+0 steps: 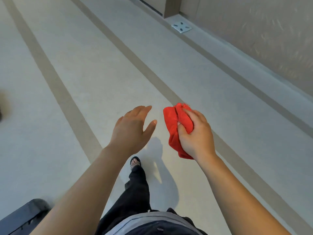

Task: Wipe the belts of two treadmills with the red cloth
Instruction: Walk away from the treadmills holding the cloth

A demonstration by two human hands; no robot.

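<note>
My right hand (196,134) is closed around a bunched red cloth (172,119), held in the air above the floor, right of centre. My left hand (132,129) hovers just left of it, palm down, fingers spread and holding nothing. A dark rounded end of a treadmill (25,216) shows at the bottom left corner, partly hidden by my left forearm; its belt is not clearly in view.
Pale grey floor with long brown stripes (71,106) runs diagonally. A beige wall (254,41) lines the right side. A white bathroom scale (181,27) lies by the wall at the top. My foot (135,162) and dark trouser leg are below my hands.
</note>
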